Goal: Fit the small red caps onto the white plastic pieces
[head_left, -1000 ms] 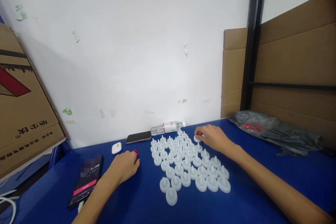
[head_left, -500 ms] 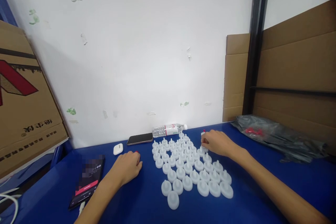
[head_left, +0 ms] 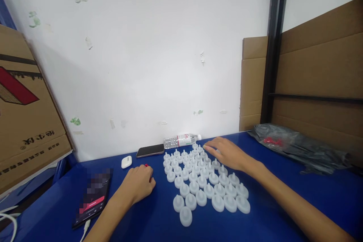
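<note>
Many white, translucent nozzle caps (head_left: pixel 203 181), round with a pointed spout, stand spout-up in a cluster on the blue table (head_left: pixel 159 215). My left hand (head_left: pixel 139 183) rests on the table left of them, its fingers curled. A small red piece (head_left: pixel 146 165) peeks out at its fingertips; the rest of its grip is hidden. My right hand (head_left: pixel 227 153) reaches over the cluster's far right part, fingers stretched out toward the back caps. A pale bit of a cap shows under its thumb; whether they touch I cannot tell.
A clear water bottle (head_left: pixel 181 140) lies against the wall, with a dark phone (head_left: pixel 150 150) and white earbud case (head_left: pixel 126 162) to its left. Another phone (head_left: pixel 93 200) with a cable is near my left forearm. A grey plastic bag (head_left: pixel 300 149) with red pieces lies right.
My right hand has let go of the cap with a red tip, stretched its fingers and moved left and slightly away. My left hand stays nearly in place, red piece still at its fingers.
</note>
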{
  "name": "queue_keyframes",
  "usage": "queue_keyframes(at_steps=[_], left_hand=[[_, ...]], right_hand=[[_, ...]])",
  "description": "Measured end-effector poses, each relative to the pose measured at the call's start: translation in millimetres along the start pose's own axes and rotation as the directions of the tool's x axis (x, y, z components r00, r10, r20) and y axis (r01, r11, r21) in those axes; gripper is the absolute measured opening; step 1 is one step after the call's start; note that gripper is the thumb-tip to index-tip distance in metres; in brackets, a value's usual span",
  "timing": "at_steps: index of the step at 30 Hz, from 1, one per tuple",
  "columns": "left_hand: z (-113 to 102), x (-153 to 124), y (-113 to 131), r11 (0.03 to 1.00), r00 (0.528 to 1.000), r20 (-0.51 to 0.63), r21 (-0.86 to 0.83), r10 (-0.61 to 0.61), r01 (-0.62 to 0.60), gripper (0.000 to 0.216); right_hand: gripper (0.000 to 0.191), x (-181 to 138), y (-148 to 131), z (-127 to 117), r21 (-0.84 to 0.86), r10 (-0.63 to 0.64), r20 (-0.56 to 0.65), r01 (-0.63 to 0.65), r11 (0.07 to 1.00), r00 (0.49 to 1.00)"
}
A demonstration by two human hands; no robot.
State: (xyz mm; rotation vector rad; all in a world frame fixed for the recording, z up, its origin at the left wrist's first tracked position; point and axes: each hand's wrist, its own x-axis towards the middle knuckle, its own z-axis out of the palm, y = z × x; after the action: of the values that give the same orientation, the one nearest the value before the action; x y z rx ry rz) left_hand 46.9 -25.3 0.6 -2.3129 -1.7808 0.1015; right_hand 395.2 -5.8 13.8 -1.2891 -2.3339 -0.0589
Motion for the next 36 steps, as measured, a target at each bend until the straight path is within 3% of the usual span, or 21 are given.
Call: queue_keyframes(at_steps=[3,8,13,16,20,25,28,36], left_hand=[[-6,1,5,0.997,0.997,-0.074,-0.075,0.021,-0.027,0.025],[-16,-1,17,0.921,0.977,-0.214,-0.377,0.018,-0.1,0.034],[-17,-5,26,0.861,0.95,-0.311,-0.489,-0.019,-0.143,0.038],[-17,-9,31,0.862,0.93,-0.368,-0.474,-0.008,-0.18,0.037],[-18,-15,41,0.833,0.908,-0.415,-0.483,0.054,-0.27,0.035],[-15,-18,54,0.744,0.902,-0.386,-0.542,0.193,-0.391,0.037],[-12,-18,57,0.733,0.902,-0.382,-0.551,0.203,-0.399,0.036],[-13,-18,54,0.746,0.913,-0.354,-0.549,0.202,-0.378,0.032]], right_hand=[[0.055,-2,0,22,0.095,-0.044,0.136,0.032,0.995,0.99],[0.066,-6,10,41,0.167,0.049,0.268,-0.096,0.981,0.962],[0.064,-5,-3,24,0.11,0.036,0.093,-0.046,0.993,0.995],[0.049,-6,-28,13,0.081,-0.09,-0.013,0.09,0.993,0.996],[0.03,-10,-65,9,0.007,-0.312,-0.049,0.313,0.95,0.949],[0.037,-16,-79,16,-0.113,-0.49,-0.004,0.487,0.866,0.871],[0.038,-17,-76,21,-0.125,-0.511,0.011,0.508,0.852,0.86],[0.032,-14,-72,23,-0.097,-0.448,-0.013,0.445,0.89,0.894]])
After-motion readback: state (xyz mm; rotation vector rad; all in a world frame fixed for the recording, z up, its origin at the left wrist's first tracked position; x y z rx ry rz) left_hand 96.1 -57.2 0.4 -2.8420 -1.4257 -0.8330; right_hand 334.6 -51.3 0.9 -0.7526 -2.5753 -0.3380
